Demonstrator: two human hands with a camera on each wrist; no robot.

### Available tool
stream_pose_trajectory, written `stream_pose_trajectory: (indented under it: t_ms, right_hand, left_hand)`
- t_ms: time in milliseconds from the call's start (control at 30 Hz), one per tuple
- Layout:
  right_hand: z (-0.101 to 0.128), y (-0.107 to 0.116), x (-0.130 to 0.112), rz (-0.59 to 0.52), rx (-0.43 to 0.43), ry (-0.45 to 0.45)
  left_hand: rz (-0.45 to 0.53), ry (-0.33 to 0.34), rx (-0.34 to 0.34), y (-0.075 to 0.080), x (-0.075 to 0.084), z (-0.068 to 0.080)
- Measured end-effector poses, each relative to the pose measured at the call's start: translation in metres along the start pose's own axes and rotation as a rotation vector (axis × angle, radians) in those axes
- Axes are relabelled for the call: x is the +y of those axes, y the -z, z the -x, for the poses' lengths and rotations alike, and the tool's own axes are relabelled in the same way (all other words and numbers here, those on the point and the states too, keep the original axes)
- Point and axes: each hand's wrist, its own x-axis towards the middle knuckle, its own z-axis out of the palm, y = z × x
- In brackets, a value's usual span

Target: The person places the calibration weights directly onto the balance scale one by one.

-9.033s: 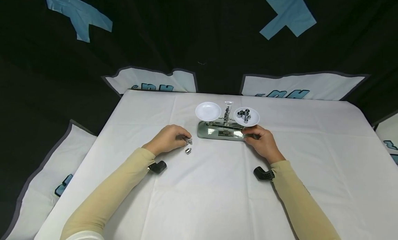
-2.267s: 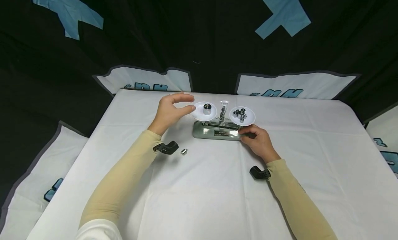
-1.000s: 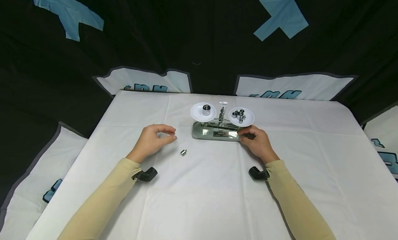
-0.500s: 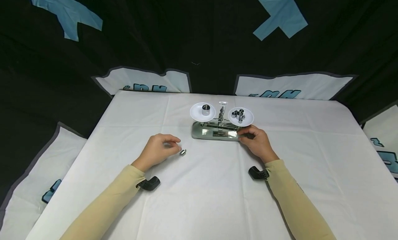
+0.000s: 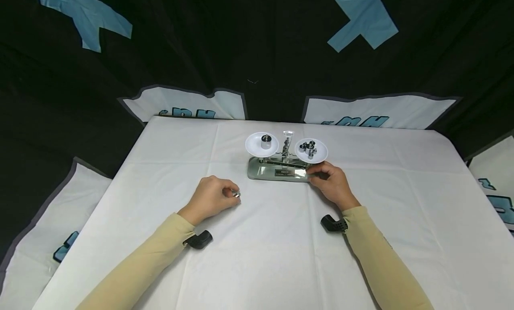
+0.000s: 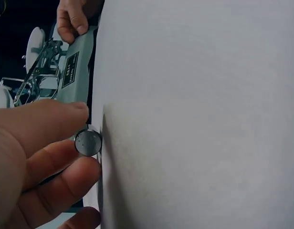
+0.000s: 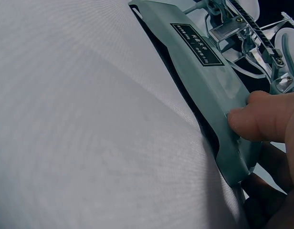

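Note:
A balance scale (image 5: 261,169) with a green-grey base stands toward the back of the table. My right hand (image 5: 331,183) grips the right end of its base, thumb (image 7: 254,119) on top and fingers curled round the end. On the left pan (image 5: 253,150) sits one large metal weight (image 5: 266,142); the right pan (image 5: 320,158) bears several smaller metal weights (image 5: 310,147). In front of the scale, to the left, my left hand (image 5: 212,196) pinches a small metal weight (image 6: 88,143) between thumb and fingers. Its round flat end faces the left wrist camera.
A white cloth covers the table (image 5: 257,256). Its back edge lies a little behind the scale, and a dark curtain (image 5: 277,55) with blue and white patches hangs beyond. A black wrist camera (image 5: 199,240) sits on the left sleeve, another camera (image 5: 333,224) on the right.
The large weight has come onto the left pan. My left hand has since drawn back from the pan to the small weight on the cloth and taken hold of it. The right hand stays put.

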Motion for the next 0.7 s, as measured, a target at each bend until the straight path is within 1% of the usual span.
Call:
stream_pose_trajectory:
  t_ms: [100, 267, 367, 500, 600, 700]
  right_hand:
    - [0.0, 0.0, 0.0, -0.003, 0.0, 0.001]
    - [0.0, 0.0, 0.001, 0.003, -0.001, -0.004]
    - [0.0, 0.0, 0.001, 0.006, 0.004, -0.006]
    - [0.0, 0.0, 0.001, 0.004, 0.006, -0.004]
    - [0.0, 0.0, 0.001, 0.005, 0.006, -0.001]
    - [-0.001, -0.001, 0.001, 0.01, 0.005, 0.002]
  left_hand:
    - [-0.044, -0.019, -0.011, 0.0, 0.003, -0.001]
    - [-0.133, -0.025, -0.054, 0.001, 0.01, -0.005]
    - [-0.216, -0.029, -0.091, 0.003, 0.017, -0.01]
    - [-0.311, -0.028, -0.158, 0.007, 0.028, -0.017]
    - [-0.343, -0.019, -0.205, 0.009, 0.033, -0.022]
    - [-0.358, -0.021, -0.229, 0.01, 0.036, -0.024]
